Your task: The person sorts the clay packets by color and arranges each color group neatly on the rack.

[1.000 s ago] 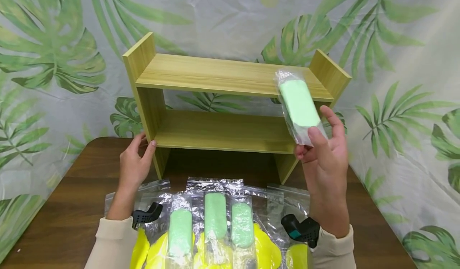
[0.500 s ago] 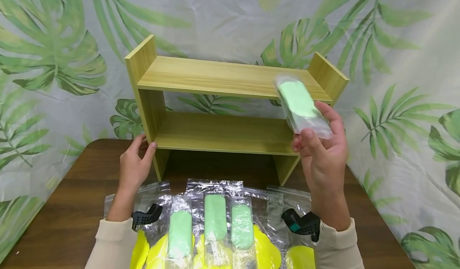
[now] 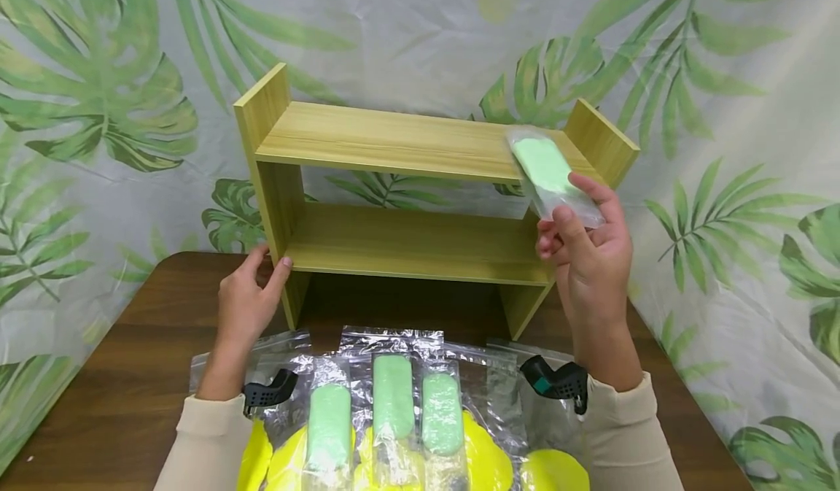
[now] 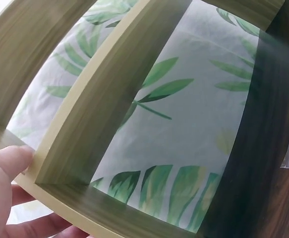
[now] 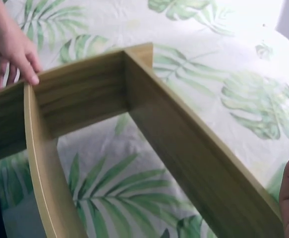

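Beyond the light-green oblongs in clear plastic bags [image 3: 394, 396] on the dark-brown wooden counter [image 3: 125, 374], the left hand [image 3: 249, 298] clasps a side panel [image 3: 278, 184] of the pale wood-grain shelf unit [image 3: 407, 243]. The right hand [image 3: 590, 254] has its grip pinching only the near end of another bagged green oblong [image 3: 543, 164] before the upper board [image 3: 394, 133], so slick plastic might slip. Against half a second ago, it sits higher.

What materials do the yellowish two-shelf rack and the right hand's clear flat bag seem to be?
Yellowish two-shelf rack: apparently wood or laminate board, satin, with visible grain. Clear flat bag: probably thin plastic, hazy; a pale-green slab shows through.
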`<action>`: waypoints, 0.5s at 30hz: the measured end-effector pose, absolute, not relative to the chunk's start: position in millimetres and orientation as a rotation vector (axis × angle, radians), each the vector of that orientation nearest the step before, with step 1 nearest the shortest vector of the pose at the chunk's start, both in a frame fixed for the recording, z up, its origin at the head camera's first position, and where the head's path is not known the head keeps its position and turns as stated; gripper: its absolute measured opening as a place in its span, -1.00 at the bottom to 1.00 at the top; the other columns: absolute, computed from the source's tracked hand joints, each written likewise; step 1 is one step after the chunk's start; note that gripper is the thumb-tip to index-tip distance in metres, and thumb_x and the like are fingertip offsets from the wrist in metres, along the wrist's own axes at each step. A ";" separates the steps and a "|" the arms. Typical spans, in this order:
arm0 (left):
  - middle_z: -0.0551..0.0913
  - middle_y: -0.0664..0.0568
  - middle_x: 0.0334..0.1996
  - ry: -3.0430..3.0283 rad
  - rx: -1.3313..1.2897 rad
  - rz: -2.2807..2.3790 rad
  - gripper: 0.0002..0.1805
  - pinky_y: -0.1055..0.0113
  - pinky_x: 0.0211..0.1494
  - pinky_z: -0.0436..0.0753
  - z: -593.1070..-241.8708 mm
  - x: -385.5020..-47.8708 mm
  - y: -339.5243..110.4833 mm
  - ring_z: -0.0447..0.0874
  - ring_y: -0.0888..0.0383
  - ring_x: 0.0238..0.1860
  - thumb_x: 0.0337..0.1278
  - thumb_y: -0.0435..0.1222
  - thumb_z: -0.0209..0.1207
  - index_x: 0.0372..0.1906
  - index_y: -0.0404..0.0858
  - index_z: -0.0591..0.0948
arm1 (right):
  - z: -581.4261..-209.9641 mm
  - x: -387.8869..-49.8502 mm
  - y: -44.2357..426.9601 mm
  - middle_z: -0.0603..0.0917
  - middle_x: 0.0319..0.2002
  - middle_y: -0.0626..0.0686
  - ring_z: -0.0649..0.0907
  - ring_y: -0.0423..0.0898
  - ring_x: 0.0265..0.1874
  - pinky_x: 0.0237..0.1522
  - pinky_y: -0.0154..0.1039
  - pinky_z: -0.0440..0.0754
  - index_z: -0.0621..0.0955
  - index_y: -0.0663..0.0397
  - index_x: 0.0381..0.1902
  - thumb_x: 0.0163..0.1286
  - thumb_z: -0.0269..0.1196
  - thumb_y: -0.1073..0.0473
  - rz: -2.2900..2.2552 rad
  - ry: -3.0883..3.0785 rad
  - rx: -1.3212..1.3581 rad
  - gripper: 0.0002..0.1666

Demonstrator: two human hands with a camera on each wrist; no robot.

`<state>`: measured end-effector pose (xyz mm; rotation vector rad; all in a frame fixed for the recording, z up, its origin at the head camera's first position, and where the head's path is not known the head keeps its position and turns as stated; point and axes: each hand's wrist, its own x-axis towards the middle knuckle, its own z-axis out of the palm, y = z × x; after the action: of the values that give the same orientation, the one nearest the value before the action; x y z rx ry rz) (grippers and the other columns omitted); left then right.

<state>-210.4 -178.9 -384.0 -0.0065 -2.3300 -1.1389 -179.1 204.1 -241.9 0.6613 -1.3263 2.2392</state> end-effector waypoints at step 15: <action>0.71 -0.14 -0.45 -2.301 -0.007 -1.067 -0.60 0.13 -0.40 0.47 -384.8 -210.9 -177.1 0.64 -0.03 -0.46 0.39 -0.05 0.04 0.05 -0.26 0.61 | -240.4 -212.1 224.8 0.41 -0.16 0.24 0.57 -0.03 -0.49 -0.36 -0.31 0.61 0.47 0.39 0.09 0.28 0.21 0.48 2.171 -1.395 0.708 -0.59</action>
<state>-210.9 -177.1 -384.8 -0.0071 -2.3014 -1.0670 -212.1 224.8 -240.4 0.7077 -1.3954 2.1710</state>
